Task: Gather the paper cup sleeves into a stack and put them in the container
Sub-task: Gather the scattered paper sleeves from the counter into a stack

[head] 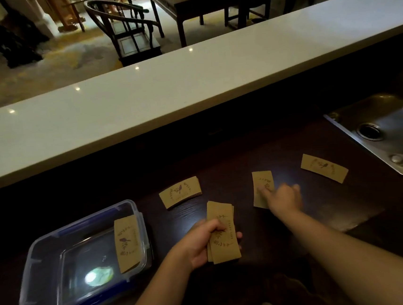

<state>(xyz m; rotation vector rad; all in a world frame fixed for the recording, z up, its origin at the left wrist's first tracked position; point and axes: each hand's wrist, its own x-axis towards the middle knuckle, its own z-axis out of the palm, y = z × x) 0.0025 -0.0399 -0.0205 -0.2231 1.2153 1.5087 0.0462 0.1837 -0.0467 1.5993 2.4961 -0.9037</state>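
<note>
My left hand (202,243) grips a stack of brown paper cup sleeves (224,233) just above the dark counter. My right hand (283,198) reaches forward, blurred, with its fingertips on a single sleeve (261,183) lying on the counter; I cannot tell whether it grips it. A small pile of sleeves (180,192) lies beyond the left hand. One more sleeve (323,168) lies at the right near the sink. The clear plastic container (42,273) with blue clips stands at the left, and one sleeve (126,243) leans inside against its right wall.
A steel sink (387,129) is set into the counter at the right. A raised white bar top (165,96) runs along the far side of the dark counter (301,228). Dark chairs and tables stand in the room beyond.
</note>
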